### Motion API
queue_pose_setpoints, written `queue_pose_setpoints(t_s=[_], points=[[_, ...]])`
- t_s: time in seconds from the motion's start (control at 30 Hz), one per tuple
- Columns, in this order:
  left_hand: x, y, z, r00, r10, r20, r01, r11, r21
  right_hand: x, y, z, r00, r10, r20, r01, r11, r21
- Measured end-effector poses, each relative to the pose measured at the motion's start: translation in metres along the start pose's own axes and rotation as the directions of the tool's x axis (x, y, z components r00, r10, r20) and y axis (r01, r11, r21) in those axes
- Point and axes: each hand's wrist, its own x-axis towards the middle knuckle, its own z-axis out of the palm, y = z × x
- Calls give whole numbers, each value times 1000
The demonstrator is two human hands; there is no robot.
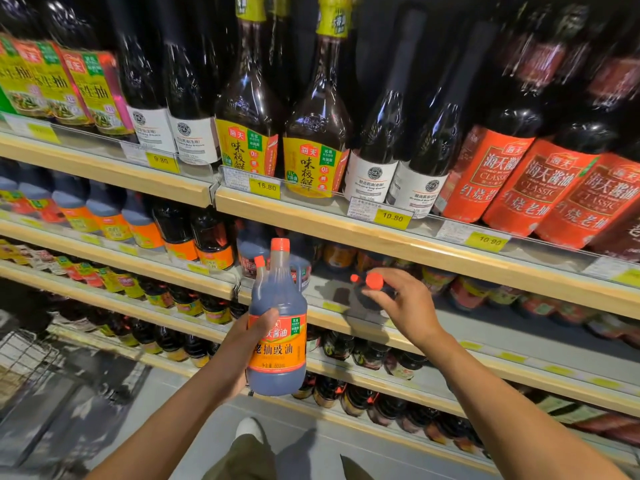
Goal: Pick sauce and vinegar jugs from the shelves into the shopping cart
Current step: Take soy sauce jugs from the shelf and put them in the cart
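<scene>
At the shelf, the left hand is gripping a soy sauce jug, the right hand clasping a second jug.

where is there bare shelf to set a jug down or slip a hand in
Bare shelf shows left of the shelf jug under the right hand, up to the jugs behind the held jug, and in front of the small jars to the right. Bottles above stand packed.
</scene>
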Motion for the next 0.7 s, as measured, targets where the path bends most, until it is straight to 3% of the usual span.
queue_pose_setpoints(t_s=[0.13, 0.23, 0.33, 0.4, 0.47, 0.5, 0.6, 0.7], points=[[0, 1, 0, 1000, 1, 1, -1, 1000, 23, 13, -1, -2, 941, 339, -24, -332, 931, 150], [1, 2, 0, 1000, -11, -5, 12, 999, 38, 27, 10, -7, 813, 576, 90, -583, 797, 159], [2, 2, 2, 999, -28, -20, 28, 999, 29, 31, 21, -17, 679, 682, 273, -721, 688, 76], [2, 1, 4, 999, -24, -23, 25, 999, 27, 37, 25, -19, 693, 656, 298, -706, 702, 96], [2, 0, 4, 1000, -21, -17, 22, 999, 26, 43, 18, -15, 832, 514, 210, -555, 786, 272], [2, 0, 5, 1000, -23, -13, 23, 999, 23, 41, 22, -8, 859, 485, 162, -510, 789, 344], [2, -4, 4, 1000, -18, -8, 19, 1000, 24, 23, 28, 11, 710, 693, 122, -669, 611, 423], [4, -10, 2, 1000, -4, -3, 4, 999, 33, 4, 32, 32, 689, 724, 28, -657, 608, 445]])
